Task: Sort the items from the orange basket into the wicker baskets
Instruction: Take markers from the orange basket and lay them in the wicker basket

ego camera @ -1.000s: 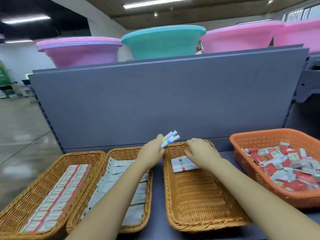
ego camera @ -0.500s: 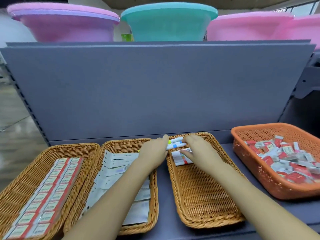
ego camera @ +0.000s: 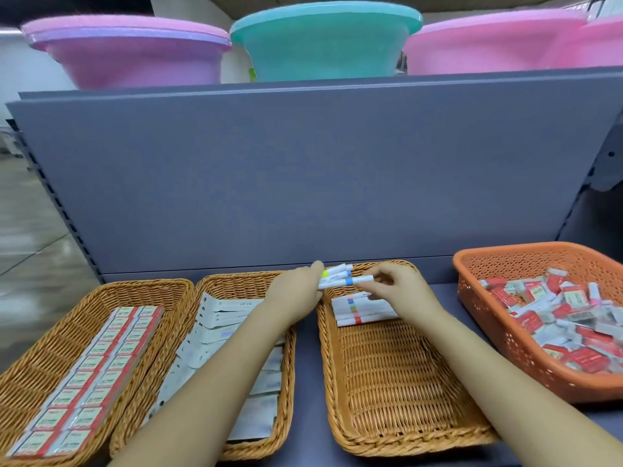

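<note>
Red-and-white boxes fill the left wicker basket; their writing is too blurry to read. The left hand clamps white pens. The right hand pinches one pen's end. The orange basket sits far right.

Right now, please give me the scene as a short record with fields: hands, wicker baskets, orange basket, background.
left hand: left hand grips a bunch of white markers
right hand: right hand pinches the blue-banded marker by its end
right wicker basket: right wicker basket holds a few flat markers at its far end
middle wicker basket: middle wicker basket holds white packets
left wicker basket: left wicker basket holds rows of red boxes
orange basket: orange basket holds mixed red and white items
background: basins above a grey panel
</note>
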The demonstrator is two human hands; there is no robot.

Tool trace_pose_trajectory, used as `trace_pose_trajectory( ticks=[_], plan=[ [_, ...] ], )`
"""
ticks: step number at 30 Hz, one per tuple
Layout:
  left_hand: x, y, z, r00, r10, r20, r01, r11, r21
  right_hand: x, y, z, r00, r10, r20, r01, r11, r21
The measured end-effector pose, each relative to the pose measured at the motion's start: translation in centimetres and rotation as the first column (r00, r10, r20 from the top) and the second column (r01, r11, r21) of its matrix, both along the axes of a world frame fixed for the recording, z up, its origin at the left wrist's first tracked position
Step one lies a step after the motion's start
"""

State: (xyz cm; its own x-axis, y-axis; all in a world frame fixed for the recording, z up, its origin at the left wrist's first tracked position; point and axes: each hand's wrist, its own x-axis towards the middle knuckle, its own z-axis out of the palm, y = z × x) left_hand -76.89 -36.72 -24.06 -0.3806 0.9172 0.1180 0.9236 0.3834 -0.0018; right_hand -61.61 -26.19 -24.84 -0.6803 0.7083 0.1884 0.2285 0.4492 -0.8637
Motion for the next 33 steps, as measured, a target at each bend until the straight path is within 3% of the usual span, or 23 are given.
trace_pose_trajectory(
  ticks=[3, 6, 8, 14, 18, 20, 22, 23, 25, 27, 28, 30, 33],
  plan=[
    [0.5, 0.3, 0.3, 1.000, 0.017, 0.016, -0.017, 0.999, 0.039, -0.6, -0.7, -0.2, 0.971, -0.026, -0.237, -0.097, 0.864, -0.495],
    [0.9, 0.7, 0.3, 1.000, 0.014, 0.023, -0.015, 0.999, 0.051, -1.2, -1.2, -0.4, 0.947, -0.094, -0.308, -0.153, 0.712, -0.685],
    [1.1, 0.9, 0.3, 1.000, 0.013, 0.023, -0.014, 0.998, 0.053, -1.4, -1.4, -0.4, 0.937, -0.124, -0.326, -0.165, 0.667, -0.726],
    [0.5, 0.5, -0.3, 1.000, 0.018, 0.009, -0.018, 0.999, 0.036, -0.5, -0.4, -0.2, 0.911, -0.172, -0.374, -0.159, 0.691, -0.705],
    [-0.1, 0.3, -0.8, 1.000, 0.025, -0.005, -0.025, 0.999, 0.034, 0.3, 0.7, 0.3, 0.853, -0.287, -0.435, -0.138, 0.681, -0.719],
    [-0.3, 0.3, -1.0, 1.000, 0.029, 0.005, -0.029, 0.999, 0.040, 0.7, 1.1, 0.5, 0.851, -0.295, -0.435, -0.088, 0.735, -0.672],
    [-0.6, 0.3, -1.0, 0.999, 0.031, 0.014, -0.031, 0.998, 0.048, 1.0, 1.3, 0.6, 0.885, -0.248, -0.394, 0.005, 0.852, -0.523],
    [-0.7, 0.3, -0.9, 0.999, 0.033, 0.013, -0.033, 0.998, 0.052, 1.1, 1.2, 0.6, 0.918, -0.192, -0.346, 0.047, 0.922, -0.385],
    [-0.8, 0.3, -0.9, 0.999, 0.041, 0.014, -0.041, 0.997, 0.061, 1.5, 1.0, 0.4, 0.988, -0.037, -0.148, 0.049, 0.995, 0.083],
    [-0.9, 0.3, -1.0, 0.999, 0.050, 0.010, -0.051, 0.997, 0.066, 1.7, 0.9, -0.5, 0.984, 0.111, 0.140, -0.165, 0.865, 0.473],
    [-1.0, 0.3, -1.1, 0.999, 0.054, 0.005, -0.055, 0.996, 0.068, 1.6, 0.8, -1.1, 0.941, 0.153, 0.302, -0.301, 0.785, 0.542],
    [-1.0, 0.2, -1.2, 0.998, 0.058, -0.010, -0.058, 0.996, 0.070, 1.4, 0.7, -2.2, 0.811, 0.148, 0.566, -0.496, 0.687, 0.531],
    [-0.8, 0.1, -1.4, 0.998, 0.050, -0.032, -0.048, 0.997, 0.067, 1.0, 0.5, -3.0, 0.687, 0.115, 0.718, -0.599, 0.649, 0.469]
  ],
)
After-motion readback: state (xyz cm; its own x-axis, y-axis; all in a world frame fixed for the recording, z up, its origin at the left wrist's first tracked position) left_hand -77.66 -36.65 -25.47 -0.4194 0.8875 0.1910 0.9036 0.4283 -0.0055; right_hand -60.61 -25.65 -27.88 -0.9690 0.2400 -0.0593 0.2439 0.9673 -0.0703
